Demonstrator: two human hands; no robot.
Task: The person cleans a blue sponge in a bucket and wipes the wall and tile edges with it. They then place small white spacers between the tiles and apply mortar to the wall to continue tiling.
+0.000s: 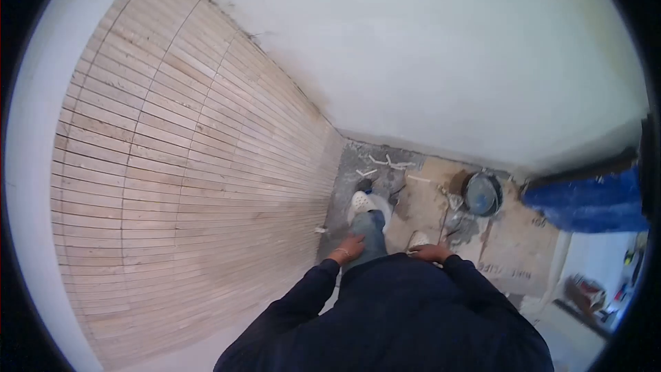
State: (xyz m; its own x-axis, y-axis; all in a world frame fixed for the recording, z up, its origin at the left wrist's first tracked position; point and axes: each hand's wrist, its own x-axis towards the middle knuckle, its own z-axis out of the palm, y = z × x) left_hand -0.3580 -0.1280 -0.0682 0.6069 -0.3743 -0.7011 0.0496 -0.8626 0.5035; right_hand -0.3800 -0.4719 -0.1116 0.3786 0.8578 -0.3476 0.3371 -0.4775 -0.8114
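Note:
My left hand (349, 249) lies against the thigh of my blue jeans (370, 233), fingers laid along the cloth and nothing visible in it. Close to the hem of my dark jacket (413, 303), my right hand (432, 253) rests with its fingers stretched toward the left; its fingertips are partly hard to make out, and no held thing shows. One pale clog (361, 202) stands on a whitish round patch or object (381, 210) on the floor. The other clog (418, 239) shows just beyond my right hand.
Narrow beige tiles (179, 165) cover the wall on the left; a plain plastered wall (441, 55) stands ahead. A dark bucket (482, 194) sits on floor boarding (506, 248) to the right. White offcuts (391, 163) litter the corner. Blue sheeting (592, 200) hangs at the right edge.

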